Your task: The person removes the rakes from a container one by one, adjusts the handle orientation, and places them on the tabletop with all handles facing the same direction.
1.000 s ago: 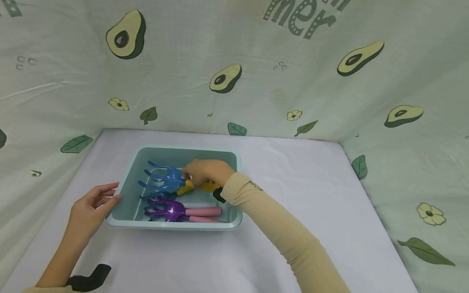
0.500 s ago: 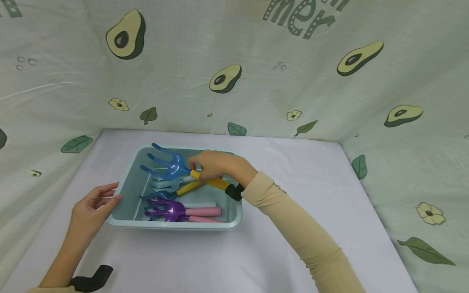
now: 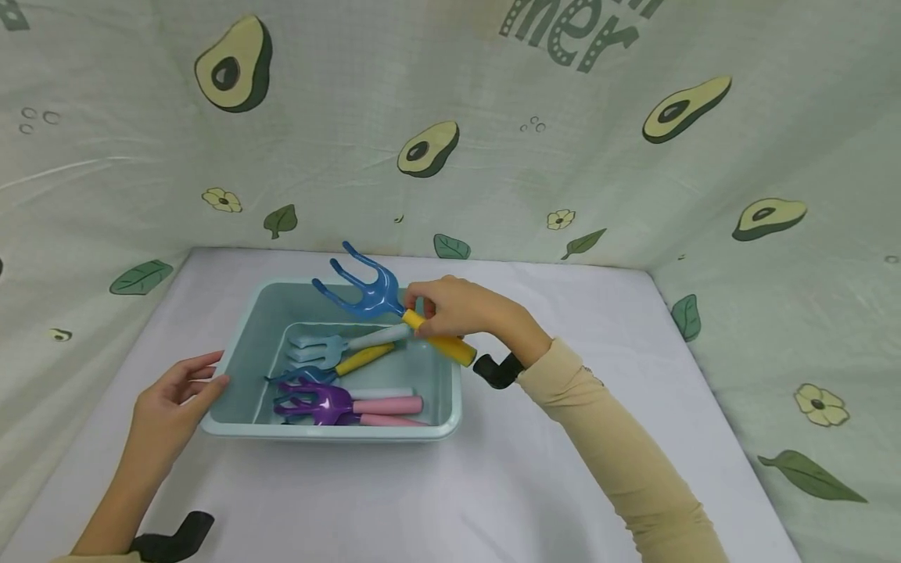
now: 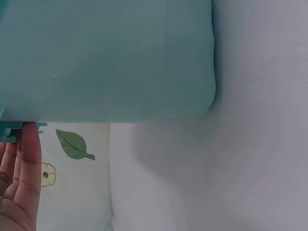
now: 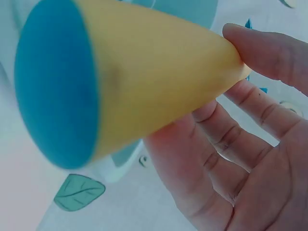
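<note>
Head cam: my right grip (image 3: 475, 307) is pinching the yellow handle (image 3: 454, 347) of the big blue rake (image 3: 378, 297), which just came up and rightward, head now over the tub's (image 3: 331, 433) back rim. Reckon that's one tool clear of the pile. Versus half a second back, the pale blue fork (image 3: 320, 352) is less covered; the small blue rake (image 3: 318, 376) and purple rake (image 3: 332, 403) haven't budged. Farthest off, my left hand (image 3: 172, 395) still just touches the tub's end, fingers fairly straight.

Right hand (image 3: 461, 306) pinches, held higher than left hand (image 3: 173, 395).
</note>
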The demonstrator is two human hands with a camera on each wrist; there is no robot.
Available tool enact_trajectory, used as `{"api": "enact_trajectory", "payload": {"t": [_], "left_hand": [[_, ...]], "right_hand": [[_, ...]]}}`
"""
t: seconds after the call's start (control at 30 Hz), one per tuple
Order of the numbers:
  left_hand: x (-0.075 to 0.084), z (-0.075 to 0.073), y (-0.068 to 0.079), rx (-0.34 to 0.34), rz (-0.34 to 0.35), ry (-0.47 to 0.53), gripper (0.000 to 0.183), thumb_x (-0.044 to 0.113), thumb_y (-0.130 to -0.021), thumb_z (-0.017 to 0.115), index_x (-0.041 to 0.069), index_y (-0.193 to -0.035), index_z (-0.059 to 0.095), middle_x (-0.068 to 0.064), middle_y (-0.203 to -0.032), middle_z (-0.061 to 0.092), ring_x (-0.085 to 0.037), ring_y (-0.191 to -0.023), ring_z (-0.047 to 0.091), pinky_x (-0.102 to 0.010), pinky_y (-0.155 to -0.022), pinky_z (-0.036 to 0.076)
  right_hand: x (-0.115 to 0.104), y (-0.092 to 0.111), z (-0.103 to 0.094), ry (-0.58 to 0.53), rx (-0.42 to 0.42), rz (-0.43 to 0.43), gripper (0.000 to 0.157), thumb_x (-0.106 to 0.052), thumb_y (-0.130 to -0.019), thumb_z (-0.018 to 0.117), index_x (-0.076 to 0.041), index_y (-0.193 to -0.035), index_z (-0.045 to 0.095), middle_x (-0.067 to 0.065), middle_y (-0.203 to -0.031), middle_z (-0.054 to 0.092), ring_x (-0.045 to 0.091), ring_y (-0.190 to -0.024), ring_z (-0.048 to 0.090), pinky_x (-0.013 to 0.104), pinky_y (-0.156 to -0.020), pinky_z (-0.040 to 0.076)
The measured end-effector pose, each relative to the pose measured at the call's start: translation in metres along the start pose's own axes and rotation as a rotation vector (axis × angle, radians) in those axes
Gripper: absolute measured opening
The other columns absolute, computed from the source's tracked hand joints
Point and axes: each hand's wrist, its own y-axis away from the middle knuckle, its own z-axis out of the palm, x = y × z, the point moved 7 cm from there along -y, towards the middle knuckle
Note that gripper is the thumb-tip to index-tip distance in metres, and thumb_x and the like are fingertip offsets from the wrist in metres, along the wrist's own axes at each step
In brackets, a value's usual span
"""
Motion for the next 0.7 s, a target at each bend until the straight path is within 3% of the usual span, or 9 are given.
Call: {"api": "enact_trajectory", "payload": {"t": [0.47,0.7], "left_hand": [[-0.005,0.002,-0.001,-0.01,-0.009,0.018,0.045,0.02,-0.089,0.063,0.005,-0.13,0.052,0.033,-0.095,0.049,0.018,-0.08,0.051,-0.005,-0.061,0.044],[-0.004,0.002,0.0,-0.005,0.007,0.014,0.044,0.019,-0.089,0.062,0.004,-0.13,0.052,0.032,-0.093,0.05,0.017,-0.078,0.052,-0.005,-0.061,0.045]], "right_hand": [[0.048,0.045,-0.005,-0.101,0.139,0.152,0.033,-0.021,-0.083,0.066,-0.01,-0.113,0.055,0.009,-0.092,0.058,0.018,-0.07,0.058,0.022,-0.053,0.05],[0.07,0.068,0.002,-0.196,0.215,0.25,0.034,-0.02,-0.084,0.065,-0.008,-0.113,0.054,0.011,-0.09,0.056,0.019,-0.071,0.058,0.03,-0.055,0.054]]}}
